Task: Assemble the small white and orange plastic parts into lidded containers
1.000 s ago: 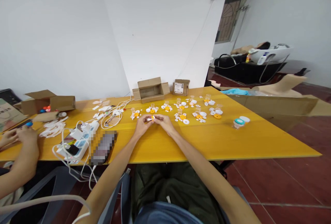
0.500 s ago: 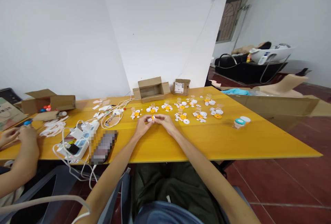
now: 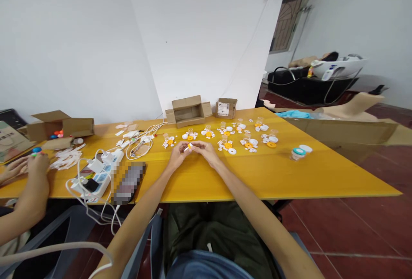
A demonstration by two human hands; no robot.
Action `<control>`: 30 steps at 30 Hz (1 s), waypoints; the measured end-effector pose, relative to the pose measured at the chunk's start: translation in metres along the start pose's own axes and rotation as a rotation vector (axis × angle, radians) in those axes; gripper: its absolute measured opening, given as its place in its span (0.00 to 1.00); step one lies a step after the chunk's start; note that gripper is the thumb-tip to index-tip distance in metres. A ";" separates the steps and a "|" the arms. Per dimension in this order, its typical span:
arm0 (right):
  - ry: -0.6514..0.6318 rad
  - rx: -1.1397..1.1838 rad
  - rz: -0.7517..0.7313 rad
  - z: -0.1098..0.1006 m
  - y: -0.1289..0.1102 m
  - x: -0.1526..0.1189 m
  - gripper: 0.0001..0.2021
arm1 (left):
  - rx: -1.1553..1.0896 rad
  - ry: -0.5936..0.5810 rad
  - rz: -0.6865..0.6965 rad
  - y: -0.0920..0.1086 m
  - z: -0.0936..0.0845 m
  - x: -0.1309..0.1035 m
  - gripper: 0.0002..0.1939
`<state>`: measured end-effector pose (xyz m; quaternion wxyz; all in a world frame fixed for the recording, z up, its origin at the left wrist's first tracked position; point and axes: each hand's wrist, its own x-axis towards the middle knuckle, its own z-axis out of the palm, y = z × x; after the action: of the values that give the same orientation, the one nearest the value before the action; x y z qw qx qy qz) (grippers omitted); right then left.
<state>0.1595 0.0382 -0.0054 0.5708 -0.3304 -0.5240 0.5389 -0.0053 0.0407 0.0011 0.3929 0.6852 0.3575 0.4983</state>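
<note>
Just above the yellow table [image 3: 257, 176], my left hand [image 3: 177, 157] and my right hand [image 3: 207, 153] meet at the fingertips. Pinched between them is a small white and orange plastic piece [image 3: 189, 147], partly covered by the fingers; its exact kind is too small to make out. Beyond my hands lie several groups of parts: an orange wheel-like disc [image 3: 228, 146], a white disc [image 3: 232, 151], small white pieces and a transparent cup [image 3: 224, 138] in one of them. Another orange disc [image 3: 170, 142] lies close beyond my left hand.
A teal-lidded jar [image 3: 298, 153] stands at the right. An open cardboard box [image 3: 188, 116] and a smaller box [image 3: 225, 109] are at the wall. On the left are a power strip [image 3: 104, 180], cables, a phone [image 3: 128, 182] and a co-worker's hands [image 3: 37, 165] with coloured balls.
The small piece has turned slightly between my fingertips, its white part now slanting. My arms stay in place. The co-worker's hand and coloured balls have shifted slightly.
</note>
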 end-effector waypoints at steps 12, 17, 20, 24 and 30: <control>-0.022 0.001 -0.008 0.001 -0.003 -0.001 0.18 | -0.030 -0.035 -0.024 0.004 -0.002 -0.001 0.21; -0.034 -0.017 -0.011 0.001 -0.007 -0.002 0.18 | -0.005 -0.001 0.006 0.008 -0.002 -0.002 0.21; -0.017 -0.049 0.006 0.001 -0.009 -0.004 0.18 | 0.024 0.010 0.031 0.010 -0.001 -0.001 0.20; 0.023 -0.065 -0.001 0.003 -0.008 -0.005 0.16 | 0.058 0.004 0.048 0.010 0.000 -0.001 0.19; 0.037 -0.017 -0.018 0.001 -0.004 -0.002 0.14 | 0.083 0.004 0.044 0.008 0.000 0.000 0.17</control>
<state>0.1593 0.0356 -0.0021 0.5823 -0.3405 -0.5209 0.5232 -0.0048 0.0375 0.0083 0.3525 0.7074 0.3636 0.4931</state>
